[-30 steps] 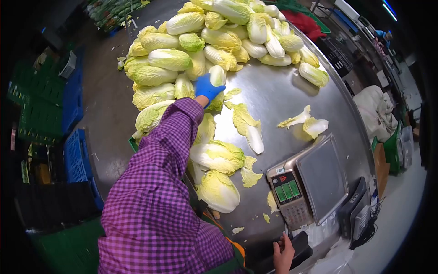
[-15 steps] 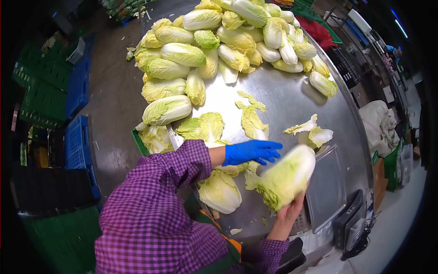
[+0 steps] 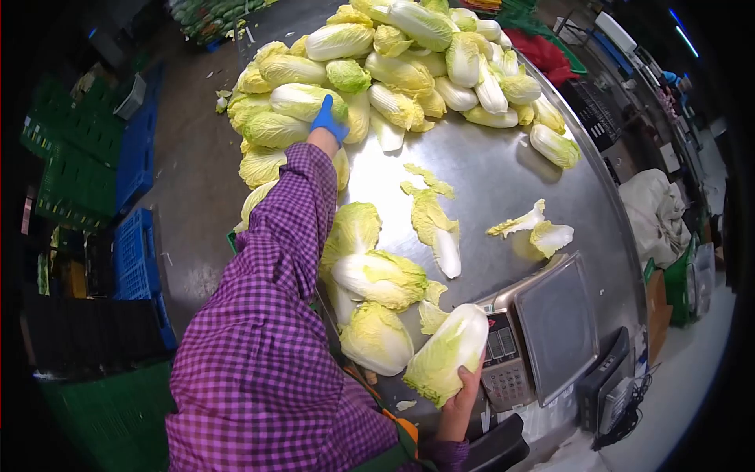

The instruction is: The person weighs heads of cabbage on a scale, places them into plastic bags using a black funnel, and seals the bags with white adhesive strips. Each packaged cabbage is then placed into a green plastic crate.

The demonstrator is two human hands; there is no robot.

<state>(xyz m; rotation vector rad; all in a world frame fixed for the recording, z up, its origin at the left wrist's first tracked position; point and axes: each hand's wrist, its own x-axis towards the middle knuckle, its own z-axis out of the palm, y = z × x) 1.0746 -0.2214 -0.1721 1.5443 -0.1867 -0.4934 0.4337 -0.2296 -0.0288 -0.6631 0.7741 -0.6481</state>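
Note:
My left hand [image 3: 330, 124], in a blue glove, reaches up to the pile and lies at the leafy end of a napa cabbage [image 3: 296, 101]. One digit stretches out apart from the rest; the other fingers are partly hidden. My bare right hand [image 3: 461, 393] is closed around the lower side of another napa cabbage [image 3: 451, 350], held in front of me beside the scale [image 3: 503, 362]. Left of that lie a pale cabbage [image 3: 379, 279] and a rounded yellowish cabbage or leaf bundle [image 3: 376, 338] on the metal table.
A heap of napa cabbages [image 3: 401, 72] covers the far end of the metal table [image 3: 487, 185]. Loose leaves [image 3: 434, 224] lie mid-table, with more scraps [image 3: 550, 237] to the right. Blue crates [image 3: 134, 256] and green crates [image 3: 79, 157] stand at the left.
My left hand has moved from near the held cabbage up to the pile. My right hand has lowered its cabbage towards me, uncovering the scale's keypad.

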